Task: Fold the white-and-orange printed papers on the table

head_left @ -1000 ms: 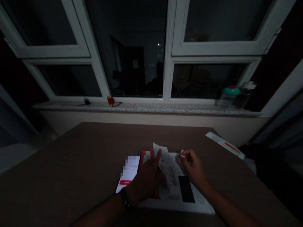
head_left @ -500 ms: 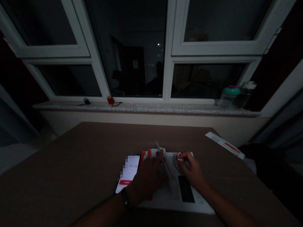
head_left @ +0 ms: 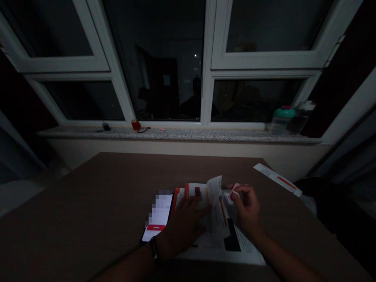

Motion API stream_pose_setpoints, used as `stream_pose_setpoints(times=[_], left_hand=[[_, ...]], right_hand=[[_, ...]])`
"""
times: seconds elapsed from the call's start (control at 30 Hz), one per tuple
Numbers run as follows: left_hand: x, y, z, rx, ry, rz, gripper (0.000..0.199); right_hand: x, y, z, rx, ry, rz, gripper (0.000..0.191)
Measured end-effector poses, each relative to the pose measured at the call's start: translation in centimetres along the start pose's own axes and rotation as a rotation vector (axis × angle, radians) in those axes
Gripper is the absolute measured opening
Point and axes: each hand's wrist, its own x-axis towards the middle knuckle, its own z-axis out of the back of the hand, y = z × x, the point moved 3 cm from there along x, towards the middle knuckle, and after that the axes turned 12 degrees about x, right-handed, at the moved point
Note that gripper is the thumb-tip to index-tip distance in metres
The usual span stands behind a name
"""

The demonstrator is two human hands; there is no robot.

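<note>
My left hand (head_left: 183, 223), with a dark watch strap on the wrist, lies flat on a folded paper leaflet (head_left: 216, 209) and holds nothing. The leaflet's upper flap stands partly raised. My right hand (head_left: 246, 207) pinches a small white and red piece (head_left: 234, 191) between fingertips and thumb, just right of the leaflet. Under both hands lies a large printed white sheet (head_left: 223, 254) with a black block on it. A red and white package (head_left: 190, 191) sits beyond my left fingers, partly hidden by the leaflet. A lit smartphone (head_left: 157, 217) lies beside my left hand.
The papers and phone lie on a brown table (head_left: 88, 196). A long white strip with an orange mark (head_left: 277, 179) lies at the table's far right corner. Beyond stands a granite window sill (head_left: 176, 134) holding a green-lidded bottle (head_left: 281, 120) and small items.
The leaflet's raised flap has opened wider and now shows its face instead of its edge. My right hand has moved slightly up and right with the small piece.
</note>
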Motion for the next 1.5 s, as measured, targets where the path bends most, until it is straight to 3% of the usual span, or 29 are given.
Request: stream_pose_setpoints(times=[0.13, 0.23, 0.4, 0.63, 0.73, 0.93, 1.03, 1.3, 1.5], left_hand=[[0.0, -0.2, -1.1, 0.060, -0.021, -0.167, 0.070], [-0.1, -0.1, -1.4, 0.043, 0.005, -0.204, 0.057], [-0.1, 0.5, -0.5, 0.006, -0.009, -0.144, 0.043], [0.0, 0.9, 0.1, -0.068, -0.056, -0.057, 0.027], [0.0, 0.8, -0.1, -0.069, -0.042, -0.019, 0.027], [-0.2, 0.9, -1.2, -0.042, -0.038, -0.019, 0.049], [-0.4, 1.0, -1.5, -0.026, -0.020, -0.061, 0.052], [-0.6, 0.8, -1.0, -0.081, 0.049, -0.129, 0.057], [-0.6, 0.8, -0.7, -0.120, 0.022, -0.094, 0.052]], right_hand=[[0.1, 0.6, 0.1, -0.021, 0.073, 0.023, 0.006], [0.1, 0.3, 0.1, -0.072, 0.112, -0.064, 0.006], [0.3, -1.3, -0.1, -0.270, 0.236, -0.301, 0.009], [-0.3, -2.0, -0.8, -0.428, 0.462, -0.335, 0.001], [-0.6, -1.5, -1.3, -0.490, 0.558, -0.280, 0.006], [-0.9, -0.7, -1.7, -0.507, 0.661, -0.251, 0.006], [-0.9, -0.5, -1.7, -0.454, 0.617, -0.263, 0.003], [0.2, -2.0, 0.3, -0.356, 0.144, -0.369, 0.014], [0.1, -2.4, 0.3, -0.303, 0.162, -0.416, 0.021]])
